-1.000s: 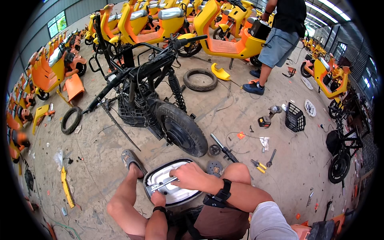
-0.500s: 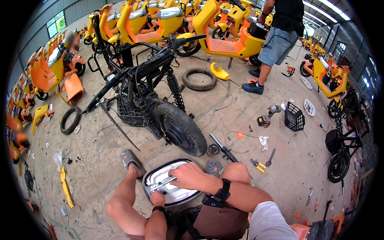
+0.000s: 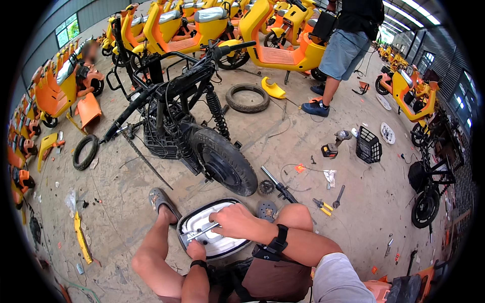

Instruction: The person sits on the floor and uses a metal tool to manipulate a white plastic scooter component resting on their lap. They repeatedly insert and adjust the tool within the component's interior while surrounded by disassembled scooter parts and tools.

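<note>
I sit on the concrete floor with a white oval cover panel with a black rim (image 3: 202,222) lying between my legs. My left hand (image 3: 195,250) grips the handle end of a silver wrench (image 3: 201,232) laid across the panel. My right hand (image 3: 233,222) rests on top of the panel, fingers curled over the wrench's far end. A stripped black scooter frame (image 3: 172,108) with its front wheel (image 3: 225,161) stands just beyond the panel.
A sprocket (image 3: 265,187), a black shaft (image 3: 279,186) and pliers (image 3: 323,206) lie by my right knee. A cordless drill (image 3: 334,144), a black basket (image 3: 369,145) and loose tyres (image 3: 247,98) lie further off. A person (image 3: 348,45) stands by yellow scooters (image 3: 283,45).
</note>
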A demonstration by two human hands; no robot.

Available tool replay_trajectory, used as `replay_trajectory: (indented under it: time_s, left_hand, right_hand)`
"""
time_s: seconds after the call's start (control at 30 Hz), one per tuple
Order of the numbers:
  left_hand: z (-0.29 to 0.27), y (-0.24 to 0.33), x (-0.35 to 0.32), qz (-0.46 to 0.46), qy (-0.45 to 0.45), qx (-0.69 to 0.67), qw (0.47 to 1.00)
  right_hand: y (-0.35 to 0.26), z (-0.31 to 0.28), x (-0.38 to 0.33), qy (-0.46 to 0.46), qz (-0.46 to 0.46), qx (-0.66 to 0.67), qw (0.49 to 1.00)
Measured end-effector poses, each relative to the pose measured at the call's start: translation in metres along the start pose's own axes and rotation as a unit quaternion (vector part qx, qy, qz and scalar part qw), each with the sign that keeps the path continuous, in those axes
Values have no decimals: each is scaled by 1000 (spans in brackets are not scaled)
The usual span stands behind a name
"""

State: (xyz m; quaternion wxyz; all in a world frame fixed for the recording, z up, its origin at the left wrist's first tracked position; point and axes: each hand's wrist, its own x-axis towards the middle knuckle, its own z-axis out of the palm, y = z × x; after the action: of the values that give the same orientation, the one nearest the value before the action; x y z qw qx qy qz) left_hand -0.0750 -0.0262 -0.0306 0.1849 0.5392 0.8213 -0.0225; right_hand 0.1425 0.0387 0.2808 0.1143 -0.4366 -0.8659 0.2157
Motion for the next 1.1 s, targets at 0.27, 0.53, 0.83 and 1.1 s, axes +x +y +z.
replay_trajectory:
  time_s: [0.27,0.53,0.83,1.1]
  left_hand:
    - [-4,0,1,9,-12,-6,1000]
    - [-3,-2,0,9,-6,-11,1000]
    - [-1,-3,2,10,-4,-10,1000]
    - [2,-3,9,-29,-39,-39,998]
  right_hand:
    - [1,-1,0,-7,-1,-8,1000]
    - [1,1,0,-4,-2,-10,1000]
    - [-1,0,2,-15,-1,-10,1000]
    - [0,0,1,-20,1,-13,1000]
